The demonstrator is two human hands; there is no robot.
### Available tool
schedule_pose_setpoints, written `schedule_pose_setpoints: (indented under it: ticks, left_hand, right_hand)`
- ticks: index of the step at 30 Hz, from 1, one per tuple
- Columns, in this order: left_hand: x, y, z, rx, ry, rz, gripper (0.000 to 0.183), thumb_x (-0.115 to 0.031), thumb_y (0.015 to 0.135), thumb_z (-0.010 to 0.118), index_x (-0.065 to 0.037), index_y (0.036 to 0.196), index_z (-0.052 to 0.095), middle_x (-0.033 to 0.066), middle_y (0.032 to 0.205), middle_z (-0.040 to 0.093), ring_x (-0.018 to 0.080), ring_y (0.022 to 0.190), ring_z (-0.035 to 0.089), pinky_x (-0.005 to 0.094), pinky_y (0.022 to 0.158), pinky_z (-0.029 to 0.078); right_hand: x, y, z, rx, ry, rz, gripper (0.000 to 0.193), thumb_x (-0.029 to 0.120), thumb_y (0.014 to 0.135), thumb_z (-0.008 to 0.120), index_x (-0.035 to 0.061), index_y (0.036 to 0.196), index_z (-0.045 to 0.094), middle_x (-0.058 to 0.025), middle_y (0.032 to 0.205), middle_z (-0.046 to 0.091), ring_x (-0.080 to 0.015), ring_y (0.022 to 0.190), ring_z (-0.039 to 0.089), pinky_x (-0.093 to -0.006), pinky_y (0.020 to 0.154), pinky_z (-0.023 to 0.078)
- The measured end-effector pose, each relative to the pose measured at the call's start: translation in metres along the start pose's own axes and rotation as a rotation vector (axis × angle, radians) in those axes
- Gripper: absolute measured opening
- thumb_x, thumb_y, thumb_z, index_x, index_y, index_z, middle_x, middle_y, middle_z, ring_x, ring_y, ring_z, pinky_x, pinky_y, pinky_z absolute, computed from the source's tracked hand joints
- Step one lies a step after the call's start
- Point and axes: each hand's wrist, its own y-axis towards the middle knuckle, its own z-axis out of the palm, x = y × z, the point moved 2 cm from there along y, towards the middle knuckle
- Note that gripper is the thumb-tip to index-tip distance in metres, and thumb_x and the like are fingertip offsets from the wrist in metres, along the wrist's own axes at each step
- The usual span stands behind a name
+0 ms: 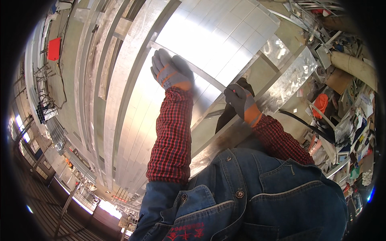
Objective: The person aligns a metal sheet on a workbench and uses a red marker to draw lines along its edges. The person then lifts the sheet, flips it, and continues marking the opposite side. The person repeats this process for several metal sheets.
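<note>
Left hand (172,74) gloved, open and flat — fingers extended close together, palm down by the upper-left end of a narrow metal strip (207,78). Right hand (241,102), also gloved, has its fingers curled closed at the strip's lower-right end; a speck of red shows at the fingers, can't tell what it is or whether the strip is gripped. Strip lies slantwise across a shiny metal sheet (237,44) marked with thin lines, running between the two hands. Long metal beams (130,54) sit left of the sheet. Checked red-and-black sleeves (173,132) on both forearms, blue denim garment (241,201) below. Right side: black hose (309,125) past the right forearm, crumpled orange item (320,105) among mixed clutter — far left, a flat red panel (54,49).
</note>
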Motion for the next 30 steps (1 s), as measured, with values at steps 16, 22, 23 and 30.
schedule_pose_setpoints:
  ticks: [16,22,23,30]
  left_hand:
    - [0.002,0.001,0.004,0.091,0.135,-0.007,0.092,-0.017,0.094,0.08,0.004,0.169,0.032,0.0272,0.171,0.037,0.0417,0.161,0.035,0.0521,0.138,0.023]
    - [0.004,0.001,0.004,0.074,0.099,-0.013,0.079,-0.02,0.101,0.073,0.003,0.168,0.038,0.0254,0.174,0.038,0.0414,0.162,0.035,0.0526,0.138,0.023]
    - [0.003,0.001,0.003,0.055,0.075,-0.011,0.075,-0.022,0.103,0.07,0.003,0.167,0.04,0.0253,0.173,0.04,0.0413,0.161,0.036,0.0528,0.137,0.023]
    - [0.0,0.001,-0.004,0.053,0.069,-0.053,0.061,-0.036,0.114,0.048,-0.002,0.164,0.046,0.0213,0.171,0.045,0.0367,0.162,0.037,0.0556,0.137,0.024]
  right_hand:
    - [-0.005,0.001,0.0,-0.016,-0.04,-0.019,0.025,0.028,0.11,0.068,0.0031,0.108,0.072,-0.0009,0.083,0.066,-0.0101,0.079,0.059,-0.0298,0.073,0.051]
    - [-0.002,0.002,-0.001,0.005,0.071,0.081,0.027,0.029,0.11,0.069,0.0023,0.111,0.074,-0.0024,0.086,0.069,-0.0106,0.078,0.062,-0.0296,0.071,0.051]
    - [0.002,0.002,-0.004,-0.013,0.005,0.031,0.028,0.029,0.11,0.069,0.002,0.112,0.074,-0.0027,0.087,0.069,-0.0109,0.079,0.062,-0.0297,0.071,0.052]
    - [0.035,-0.013,-0.039,-0.08,-0.112,-0.013,0.033,0.031,0.113,0.063,0.0014,0.122,0.075,-0.0043,0.094,0.072,-0.0121,0.081,0.066,-0.0306,0.073,0.055]
